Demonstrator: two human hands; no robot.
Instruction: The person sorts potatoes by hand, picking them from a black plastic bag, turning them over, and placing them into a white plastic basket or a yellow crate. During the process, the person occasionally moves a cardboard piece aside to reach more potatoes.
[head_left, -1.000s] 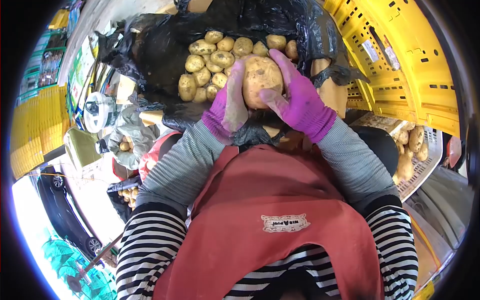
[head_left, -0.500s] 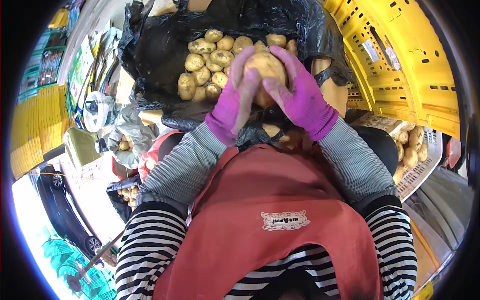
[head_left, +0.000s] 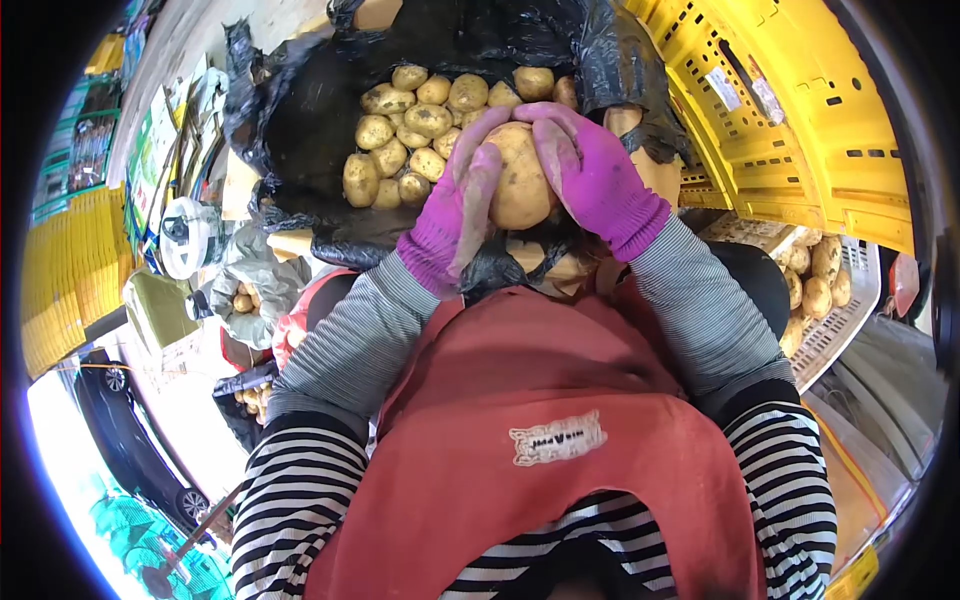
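A large pale-brown potato is held up between both my gloved hands, above the near side of the black plastic liner. On its left side, my left hand, in a purple glove with soiled fingers, curls against the skin. My right hand, gloved the same way, wraps the top and right of it. Beyond my hands several smaller potatoes lie grouped on the liner; some are partly hidden by my fingers.
A yellow perforated crate stands on the right. Below it, a white crate holds potatoes. To the left are a grey bag with potatoes, a lidded white tub and yellow stacked crates.
The large potato has turned and come slightly lower, with more of its face showing. My thumbs have shifted from its front toward its sides. The view has tilted a little.
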